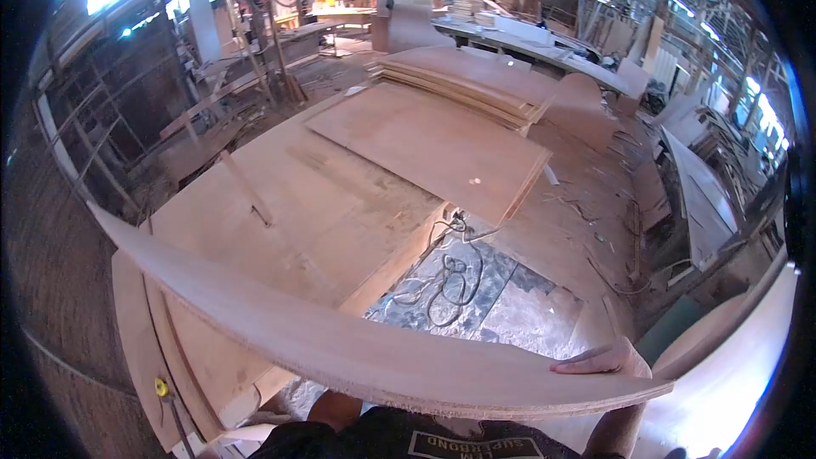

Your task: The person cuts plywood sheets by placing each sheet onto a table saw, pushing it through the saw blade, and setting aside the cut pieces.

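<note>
A long board point(365, 353) slants across the front of the view, close to the person's body, its far left end raised and its right end low by the right hand point(610, 359). That hand curls over the board's edge, fingers close together and flat on the upper face, gripping it. The left arm point(334, 408) goes out of sight under the board; the left hand cannot be made out, so I cannot tell how it is set. Below the board shows a dark shirt point(425, 435) with lettering. Under its left part lie curved strips point(140, 314), near a yellow knob point(161, 387). Beyond is a broad bench point(280, 195) with a stick point(245, 189) on it and a large sheet point(433, 140) overlapping its far part. Beside the bench, a cable point(453, 265) lies looped on a grey patch. Behind the sheet is a stack point(459, 95) of sheets; farther back stands a cluttered worktable point(544, 51). A bright panel point(731, 374) stands at the right.
</note>
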Demonstrator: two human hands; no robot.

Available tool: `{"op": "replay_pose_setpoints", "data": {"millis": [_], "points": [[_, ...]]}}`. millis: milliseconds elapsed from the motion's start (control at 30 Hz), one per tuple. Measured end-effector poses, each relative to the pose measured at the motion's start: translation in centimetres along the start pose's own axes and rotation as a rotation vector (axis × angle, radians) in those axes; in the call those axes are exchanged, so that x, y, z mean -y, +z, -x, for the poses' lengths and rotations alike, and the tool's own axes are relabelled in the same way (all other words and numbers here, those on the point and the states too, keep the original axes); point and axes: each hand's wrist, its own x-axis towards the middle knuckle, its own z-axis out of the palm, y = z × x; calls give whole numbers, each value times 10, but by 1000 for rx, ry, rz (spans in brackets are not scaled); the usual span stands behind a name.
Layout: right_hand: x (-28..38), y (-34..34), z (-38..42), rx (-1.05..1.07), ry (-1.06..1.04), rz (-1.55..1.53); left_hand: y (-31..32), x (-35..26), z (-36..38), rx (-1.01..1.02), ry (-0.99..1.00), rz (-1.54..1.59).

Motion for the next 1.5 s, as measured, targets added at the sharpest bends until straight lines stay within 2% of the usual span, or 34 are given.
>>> {"op": "replay_pose_setpoints", "data": {"millis": [233,333,433,500,533,600,700,733,833,867,967,1067,1133,1200,1267,1367,1467,1500], "points": [[-3,33,5,-283,-153,-255,11,-13,-14,96,3,-15],[-21,44,5,-473,-311,-286,17,-18,-15,158,11,-8],[-57,50,7,-684,-466,-110,17,-24,-18,281,60,-1],[-70,73,-8,-938,-451,-239,18,-27,-10,408,110,9],[-69,78,-13,-997,-419,-285,17,-28,-5,470,132,24],[-70,79,-20,-1085,-354,-353,16,-32,6,495,63,67],[-84,73,-27,-1240,-265,-388,43,-35,67,376,-208,171],[-90,68,-27,-1230,-238,-390,40,-31,66,477,-139,56],[-103,41,-28,-1231,-199,-435,62,-9,95,225,-34,57],[-108,31,-26,-1235,-188,-454,57,-4,99,326,-46,-31],[-142,-12,-17,-1278,-195,-415,68,22,96,138,-84,58],[-184,-61,-6,-1314,-181,-466,93,56,106,203,-76,-10],[-206,-96,-5,-1414,-173,-393,119,91,134,285,70,-132],[-225,-136,1,-1524,-124,-271,149,118,134,239,46,-186],[-239,-174,11,-1571,-72,-197,168,137,126,45,-148,-169],[-257,-214,29,-1639,-11,-122,189,173,125,205,-187,-204],[-277,-239,45,-1686,47,-64,188,198,90,215,-239,-310],[-291,-246,52,-1688,71,-53,194,208,93,289,-216,-384]]}}
